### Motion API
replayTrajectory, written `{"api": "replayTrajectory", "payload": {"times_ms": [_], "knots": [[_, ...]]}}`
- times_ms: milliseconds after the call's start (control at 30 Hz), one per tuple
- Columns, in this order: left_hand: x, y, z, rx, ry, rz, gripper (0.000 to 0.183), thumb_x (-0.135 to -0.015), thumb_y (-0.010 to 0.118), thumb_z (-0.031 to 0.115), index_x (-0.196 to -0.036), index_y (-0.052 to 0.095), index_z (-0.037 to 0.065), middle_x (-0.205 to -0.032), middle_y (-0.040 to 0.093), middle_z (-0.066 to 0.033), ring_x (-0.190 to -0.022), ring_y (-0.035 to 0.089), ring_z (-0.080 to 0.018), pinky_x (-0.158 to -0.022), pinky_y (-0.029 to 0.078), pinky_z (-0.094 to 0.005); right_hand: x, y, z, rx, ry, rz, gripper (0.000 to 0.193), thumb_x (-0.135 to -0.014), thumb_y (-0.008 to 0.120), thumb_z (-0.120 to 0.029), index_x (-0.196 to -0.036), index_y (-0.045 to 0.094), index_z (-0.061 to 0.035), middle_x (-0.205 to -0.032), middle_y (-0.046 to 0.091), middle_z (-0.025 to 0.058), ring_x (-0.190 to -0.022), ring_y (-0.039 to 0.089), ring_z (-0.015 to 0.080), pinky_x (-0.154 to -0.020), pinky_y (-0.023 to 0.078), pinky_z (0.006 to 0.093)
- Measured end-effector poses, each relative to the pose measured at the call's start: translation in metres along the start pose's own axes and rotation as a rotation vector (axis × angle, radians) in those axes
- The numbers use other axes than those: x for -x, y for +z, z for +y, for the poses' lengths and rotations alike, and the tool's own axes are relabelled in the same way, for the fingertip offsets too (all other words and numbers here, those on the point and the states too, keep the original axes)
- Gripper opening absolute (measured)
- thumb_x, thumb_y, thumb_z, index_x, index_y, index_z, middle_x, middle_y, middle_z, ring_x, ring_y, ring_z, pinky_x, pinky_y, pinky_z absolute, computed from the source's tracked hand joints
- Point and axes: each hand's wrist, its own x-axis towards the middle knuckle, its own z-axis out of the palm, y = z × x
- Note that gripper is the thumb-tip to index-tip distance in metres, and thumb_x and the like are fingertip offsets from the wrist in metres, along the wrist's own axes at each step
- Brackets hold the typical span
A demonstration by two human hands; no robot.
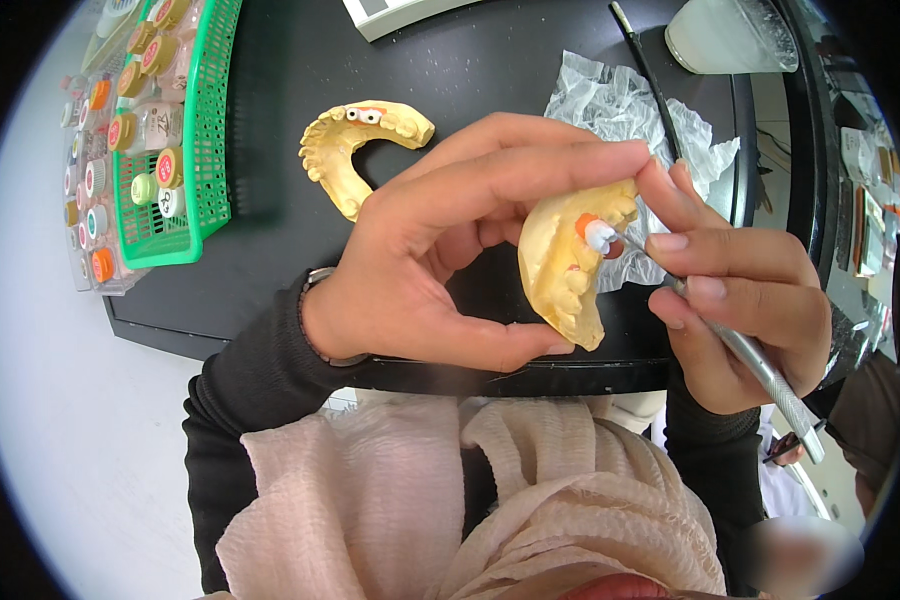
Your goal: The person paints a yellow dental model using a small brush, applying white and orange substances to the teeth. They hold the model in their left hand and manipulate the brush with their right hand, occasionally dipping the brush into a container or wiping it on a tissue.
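My left hand (420, 245) grips a yellow plaster dental model (550, 255) between thumb and fingers, holding it tilted above the table's front part. On the model sits a white tooth crown (599, 236) with orange material beside it. Pinched in my right hand (750, 305) is a slim metal dental instrument (760, 370), its thin tip at the white crown. The right fingertips come close to the left index fingertip. Behind my left hand, a second yellow dental model (335, 165), horseshoe-shaped, lies on the black table (280, 290) with two white, holed teeth and orange material at its front.
A green basket (210, 170) of small capped jars stands at the left. Crumpled tissue (585, 95) lies behind my hands, with a dark thin-handled tool (645, 75) across it. A cloudy cup (730, 40) is at the far right, and a white device (400, 15) at the back edge.
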Motion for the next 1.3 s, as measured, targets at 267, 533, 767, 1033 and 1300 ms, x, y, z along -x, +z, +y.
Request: {"api": "replayTrajectory", "payload": {"times_ms": [267,533,767,1033,1300], "knots": [[-0.002,0.002,0.002,-0.079,0.041,-0.035,0.076,-0.055,0.074,-0.002,-0.124,0.043,-0.004,-0.122,0.041,-0.0163,-0.113,0.045,-0.024,-0.093,0.039,-0.0336,0.005,-0.016,-0.002,0.081,-0.037,-0.15,0.033,-0.07,0.06,0.015,-0.096,0.048,-0.0035,-0.097,0.055,0.0198,-0.103,0.05,0.0454,-0.094,0.034,0.0544],[-0.002,-0.001,0.001,-0.091,0.03,-0.045,0.074,-0.056,0.071,-0.005,-0.124,0.043,-0.003,-0.124,0.04,-0.0172,-0.114,0.045,-0.0261,-0.093,0.04,-0.0346,0.01,-0.004,-0.001,0.14,-0.074,-0.048,0.031,-0.067,0.063,0.013,-0.091,0.05,-0.0012,-0.093,0.058,0.0193,-0.099,0.053,0.0447,-0.092,0.036,0.0542],[-0.002,0.0,0.0,-0.056,0.024,-0.035,0.073,-0.056,0.07,-0.006,-0.124,0.043,-0.003,-0.123,0.04,-0.017,-0.115,0.045,-0.026,-0.094,0.04,-0.0346,0.009,-0.01,0.007,0.215,-0.167,-0.126,0.03,-0.066,0.063,0.013,-0.089,0.048,-0.0001,-0.092,0.057,0.0204,-0.096,0.055,0.0437,-0.091,0.039,0.053],[0.0,0.0,0.0,-0.023,0.005,-0.027,0.073,-0.056,0.07,-0.005,-0.124,0.043,-0.004,-0.124,0.04,-0.0168,-0.115,0.044,-0.0262,-0.094,0.04,-0.0348,0.008,-0.004,-0.004,0.291,-0.103,-0.105,0.031,-0.067,0.063,0.014,-0.09,0.048,-0.0007,-0.093,0.056,0.0214,-0.098,0.055,0.0438,-0.091,0.038,0.0529],[0.0,-0.001,0.0,-0.061,0.027,-0.032,0.073,-0.057,0.072,-0.004,-0.124,0.043,-0.004,-0.123,0.039,-0.0168,-0.115,0.044,-0.0264,-0.094,0.04,-0.0349,0.012,-0.005,0.004,0.199,-0.107,-0.088,0.03,-0.07,0.06,0.014,-0.092,0.048,-0.0013,-0.095,0.055,0.0222,-0.1,0.052,0.0462,-0.092,0.036,0.0547]]}}
